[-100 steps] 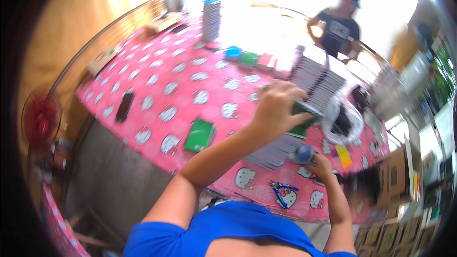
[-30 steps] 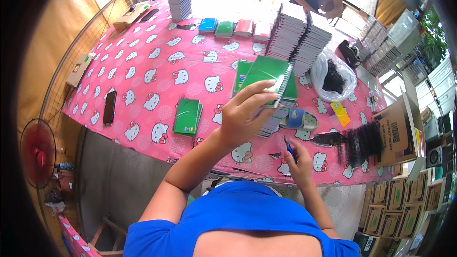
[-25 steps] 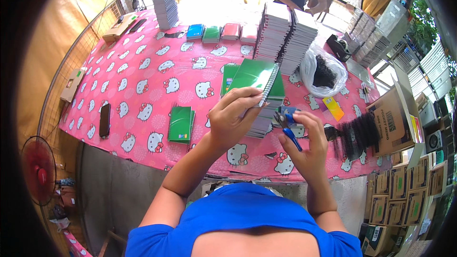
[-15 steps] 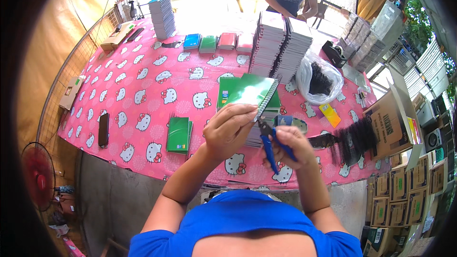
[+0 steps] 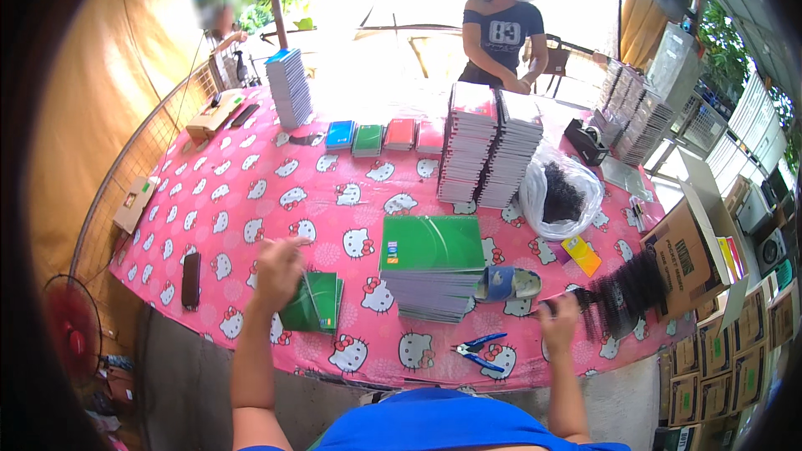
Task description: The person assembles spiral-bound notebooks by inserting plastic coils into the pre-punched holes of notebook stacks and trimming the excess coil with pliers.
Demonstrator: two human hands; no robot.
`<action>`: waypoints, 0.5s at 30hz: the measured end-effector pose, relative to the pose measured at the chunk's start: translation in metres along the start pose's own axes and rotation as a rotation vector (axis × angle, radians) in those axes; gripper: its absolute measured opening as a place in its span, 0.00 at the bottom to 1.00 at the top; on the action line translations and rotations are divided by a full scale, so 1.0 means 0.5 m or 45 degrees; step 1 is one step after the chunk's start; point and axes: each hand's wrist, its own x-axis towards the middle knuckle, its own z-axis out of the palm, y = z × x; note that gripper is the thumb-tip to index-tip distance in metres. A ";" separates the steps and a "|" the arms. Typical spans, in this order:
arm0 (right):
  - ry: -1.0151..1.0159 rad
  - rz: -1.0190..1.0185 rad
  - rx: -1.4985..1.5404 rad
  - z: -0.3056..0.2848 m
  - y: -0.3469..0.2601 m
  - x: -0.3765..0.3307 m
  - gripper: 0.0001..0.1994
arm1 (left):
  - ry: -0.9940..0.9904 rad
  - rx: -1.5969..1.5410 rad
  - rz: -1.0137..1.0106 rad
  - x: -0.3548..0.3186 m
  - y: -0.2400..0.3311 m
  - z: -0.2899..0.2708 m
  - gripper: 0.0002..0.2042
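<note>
My left hand (image 5: 279,274) is at the near left, its fingers stretched out and slightly blurred beside the small pile of green spiral notebooks (image 5: 322,309). The top notebook there lies askew. At the right, my right hand (image 5: 560,324) has its fingers closed at the left end of a row of black spiral binding coils (image 5: 622,296); the fingertips partly hide what they pinch. Blue-handled pliers (image 5: 482,352) lie on the table between my hands, jaws to the left. A taller stack of green notebooks (image 5: 430,242) stands in front of me.
Tall notebook stacks (image 5: 472,150) rise beyond, near a plastic bag of black scraps (image 5: 561,196). A blue tape roll (image 5: 499,284), a yellow packet (image 5: 582,256), a cardboard box (image 5: 681,263) and a phone (image 5: 191,281) are around. A person (image 5: 504,38) stands across the pink-covered table (image 5: 351,242).
The pliers have left my right hand and lie on the table. The notebook I held is out of my left hand, which moved left to the small pile. My right hand moved to the coils.
</note>
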 end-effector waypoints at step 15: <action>0.073 0.455 -0.514 -0.120 0.226 0.096 0.04 | -0.392 -0.606 0.099 0.280 0.244 0.110 0.19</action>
